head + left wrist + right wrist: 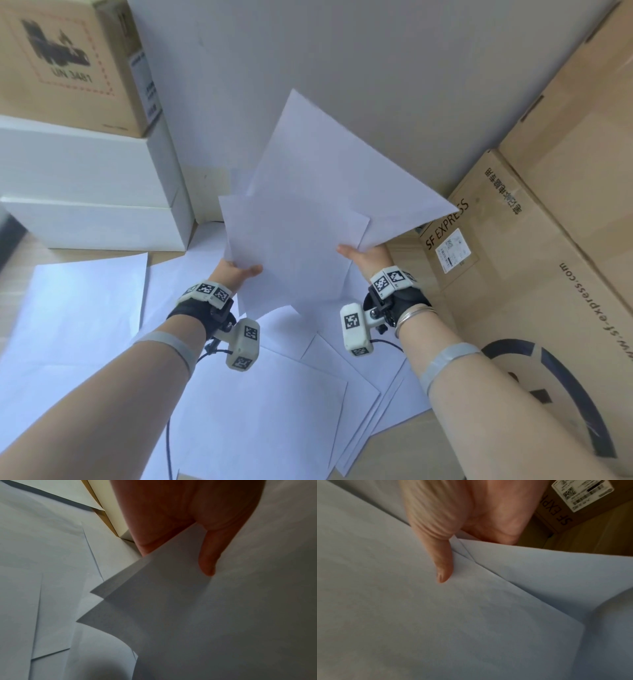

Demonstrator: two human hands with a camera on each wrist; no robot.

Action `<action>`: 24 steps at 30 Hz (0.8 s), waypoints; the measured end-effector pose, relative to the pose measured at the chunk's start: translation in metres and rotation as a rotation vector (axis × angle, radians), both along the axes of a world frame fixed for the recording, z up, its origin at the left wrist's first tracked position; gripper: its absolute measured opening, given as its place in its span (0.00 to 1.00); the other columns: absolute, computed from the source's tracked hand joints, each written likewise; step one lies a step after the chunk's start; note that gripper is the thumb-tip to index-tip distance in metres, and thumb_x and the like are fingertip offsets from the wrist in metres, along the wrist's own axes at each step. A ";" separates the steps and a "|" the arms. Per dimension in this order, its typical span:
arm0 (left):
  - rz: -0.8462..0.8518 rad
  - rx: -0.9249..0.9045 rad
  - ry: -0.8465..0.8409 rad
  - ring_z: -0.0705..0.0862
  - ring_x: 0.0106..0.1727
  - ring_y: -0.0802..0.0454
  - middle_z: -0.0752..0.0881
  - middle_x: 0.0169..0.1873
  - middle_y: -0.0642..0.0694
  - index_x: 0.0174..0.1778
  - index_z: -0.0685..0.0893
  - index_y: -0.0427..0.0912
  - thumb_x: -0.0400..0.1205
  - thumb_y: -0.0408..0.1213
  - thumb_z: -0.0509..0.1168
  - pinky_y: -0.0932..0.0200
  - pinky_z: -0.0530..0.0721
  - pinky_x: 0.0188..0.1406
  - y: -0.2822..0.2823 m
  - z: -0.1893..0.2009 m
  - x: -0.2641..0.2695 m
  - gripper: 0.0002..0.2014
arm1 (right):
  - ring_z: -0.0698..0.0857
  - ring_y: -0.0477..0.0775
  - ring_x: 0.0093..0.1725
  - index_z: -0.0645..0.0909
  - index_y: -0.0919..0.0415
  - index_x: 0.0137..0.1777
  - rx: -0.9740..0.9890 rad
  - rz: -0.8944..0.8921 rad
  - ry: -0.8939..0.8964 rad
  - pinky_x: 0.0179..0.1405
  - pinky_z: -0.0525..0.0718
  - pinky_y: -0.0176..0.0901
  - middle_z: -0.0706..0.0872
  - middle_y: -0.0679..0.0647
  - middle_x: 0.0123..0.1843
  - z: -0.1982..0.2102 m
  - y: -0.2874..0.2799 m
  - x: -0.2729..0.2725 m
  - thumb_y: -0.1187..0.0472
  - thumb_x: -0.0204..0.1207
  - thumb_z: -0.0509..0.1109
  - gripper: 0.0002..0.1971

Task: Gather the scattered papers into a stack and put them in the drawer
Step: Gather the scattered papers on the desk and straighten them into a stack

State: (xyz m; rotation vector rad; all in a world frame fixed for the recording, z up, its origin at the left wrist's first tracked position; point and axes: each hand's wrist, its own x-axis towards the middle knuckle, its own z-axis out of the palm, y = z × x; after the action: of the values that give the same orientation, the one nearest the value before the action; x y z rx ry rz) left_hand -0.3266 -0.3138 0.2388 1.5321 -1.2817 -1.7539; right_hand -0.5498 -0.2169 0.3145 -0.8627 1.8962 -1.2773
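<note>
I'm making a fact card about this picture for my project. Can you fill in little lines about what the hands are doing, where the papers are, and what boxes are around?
left hand: pinches held sheets at their lower left edge
right hand: pinches the same sheets at the lower right
held sheets: white, lifted off the surface, corners fanned out, not squared up
loose papers: white, overlapping on the wooden surface below
white boxes: stacked at left
cardboard boxes: at right, one printed SF EXPRESS
drawer: not in view
</note>
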 end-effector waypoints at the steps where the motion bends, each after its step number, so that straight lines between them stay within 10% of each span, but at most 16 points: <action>1: -0.017 0.007 0.003 0.82 0.65 0.34 0.83 0.63 0.30 0.61 0.81 0.31 0.68 0.31 0.77 0.37 0.75 0.71 0.000 -0.003 0.000 0.25 | 0.80 0.48 0.56 0.80 0.70 0.63 0.003 -0.029 -0.006 0.56 0.75 0.32 0.85 0.61 0.62 -0.001 0.000 -0.001 0.70 0.71 0.75 0.20; 9: -0.120 0.069 0.258 0.83 0.61 0.39 0.86 0.55 0.38 0.66 0.75 0.36 0.73 0.24 0.71 0.45 0.78 0.68 0.010 0.012 -0.007 0.25 | 0.78 0.53 0.40 0.72 0.58 0.31 -0.033 -0.125 -0.171 0.54 0.76 0.52 0.77 0.51 0.34 0.022 0.001 -0.009 0.74 0.70 0.74 0.15; 14: -0.118 -0.037 0.395 0.83 0.62 0.46 0.80 0.68 0.36 0.79 0.61 0.37 0.38 0.45 0.87 0.68 0.88 0.43 -0.001 0.007 -0.005 0.71 | 0.73 0.55 0.42 0.62 0.59 0.33 0.025 -0.194 -0.312 0.62 0.75 0.60 0.68 0.54 0.35 0.023 -0.006 -0.010 0.71 0.65 0.77 0.22; 17: -0.138 -0.068 0.404 0.77 0.72 0.43 0.73 0.76 0.39 0.83 0.49 0.46 0.40 0.42 0.87 0.64 0.86 0.54 -0.008 0.004 -0.004 0.77 | 0.80 0.58 0.43 0.71 0.62 0.39 0.079 -0.182 -0.319 0.66 0.78 0.58 0.77 0.59 0.41 0.017 -0.006 -0.010 0.66 0.56 0.80 0.19; 21: -0.115 -0.104 0.386 0.68 0.79 0.44 0.58 0.83 0.43 0.83 0.43 0.55 0.44 0.36 0.85 0.66 0.86 0.52 -0.015 -0.001 0.000 0.75 | 0.78 0.52 0.35 0.71 0.55 0.37 0.109 -0.208 -0.340 0.47 0.79 0.46 0.78 0.55 0.38 0.016 -0.004 -0.016 0.74 0.71 0.69 0.14; 24: -0.141 -0.145 0.266 0.77 0.69 0.45 0.76 0.71 0.43 0.79 0.60 0.43 0.41 0.44 0.87 0.59 0.87 0.55 -0.011 0.004 0.003 0.68 | 0.80 0.60 0.42 0.74 0.64 0.41 0.118 -0.194 -0.363 0.48 0.78 0.50 0.81 0.65 0.44 0.013 -0.002 -0.017 0.67 0.60 0.76 0.13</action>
State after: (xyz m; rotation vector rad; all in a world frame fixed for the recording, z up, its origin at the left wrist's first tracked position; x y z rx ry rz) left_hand -0.3240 -0.3244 0.2429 1.1098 -1.3726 -1.8341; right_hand -0.5670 -0.2185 0.3277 -0.3620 1.7696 -1.3180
